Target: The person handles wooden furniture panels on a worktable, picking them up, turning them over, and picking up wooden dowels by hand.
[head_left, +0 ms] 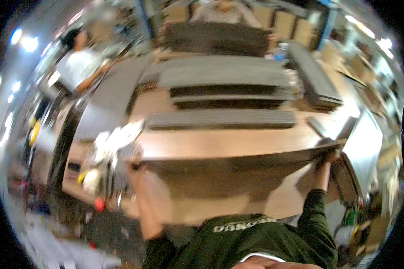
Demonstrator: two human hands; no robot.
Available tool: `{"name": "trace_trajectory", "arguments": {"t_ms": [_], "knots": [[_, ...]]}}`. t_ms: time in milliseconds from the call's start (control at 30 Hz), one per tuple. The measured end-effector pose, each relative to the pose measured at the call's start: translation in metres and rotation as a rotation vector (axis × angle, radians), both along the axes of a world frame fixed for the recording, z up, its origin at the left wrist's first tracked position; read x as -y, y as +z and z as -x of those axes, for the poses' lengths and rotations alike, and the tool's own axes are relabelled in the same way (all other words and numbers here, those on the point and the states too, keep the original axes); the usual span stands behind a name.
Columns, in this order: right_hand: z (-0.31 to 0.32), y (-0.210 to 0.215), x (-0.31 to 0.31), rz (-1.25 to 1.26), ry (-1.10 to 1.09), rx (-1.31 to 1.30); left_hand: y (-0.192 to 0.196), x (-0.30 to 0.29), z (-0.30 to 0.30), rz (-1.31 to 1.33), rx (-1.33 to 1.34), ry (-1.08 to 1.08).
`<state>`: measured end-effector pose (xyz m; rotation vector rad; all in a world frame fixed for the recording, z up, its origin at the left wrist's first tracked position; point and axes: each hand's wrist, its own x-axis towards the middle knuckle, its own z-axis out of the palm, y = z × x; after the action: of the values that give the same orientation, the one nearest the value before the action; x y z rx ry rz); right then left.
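At the far left, a co-worker in a white top (83,65) is leaning toward a large grey sheet (116,85). Nearer the person, a crumpled white bundle (114,143) is lying just beside the left hand (138,165). That hand's fingers are apparently closing around the left end of a long dark panel (238,169), though blur is hiding their exact placing. The panel is spanning the gap between both hands, over the near part of the worktop (193,144); whether its lower edge is touching the surface, I cannot tell. Beyond it, a grey ribbed strip (220,120) is lying crosswise. The right hand (328,158) is gripping the panel's other end, its fingers seemingly wrapping the edge, next to a dark stack (349,177) and a pale sheet (366,141).

The panel is looking light for its length and fairly stiff, probably flexing a little midway, with corners likely to dent. Opposite ends are seeming the best holds, keeping the span level and untwisted.
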<state>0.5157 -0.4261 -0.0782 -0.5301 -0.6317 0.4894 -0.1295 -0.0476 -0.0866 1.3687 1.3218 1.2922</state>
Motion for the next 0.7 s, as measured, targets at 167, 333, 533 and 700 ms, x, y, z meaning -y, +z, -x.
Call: {"name": "trace_trajectory", "arguments": {"t_ms": [167, 333, 533, 700], "knots": [[-0.015, 0.033, 0.016, 0.314, -0.989, 0.191, 0.030, -0.019, -0.033, -0.102, 0.009, -0.083], [0.003, -0.002, 0.019, -0.193, -0.632, -0.070, 0.047, -0.014, -0.064, -0.112, -0.018, -0.127], [-0.005, -0.009, -0.006, 0.193, -0.790, 0.177, 0.054, -0.009, -0.040, -0.079, -0.040, -0.136], [-0.005, 0.027, 0.027, 0.430, -0.853, 0.295, 0.060, 0.004, -0.011, 0.156, 0.105, -0.258]]}}
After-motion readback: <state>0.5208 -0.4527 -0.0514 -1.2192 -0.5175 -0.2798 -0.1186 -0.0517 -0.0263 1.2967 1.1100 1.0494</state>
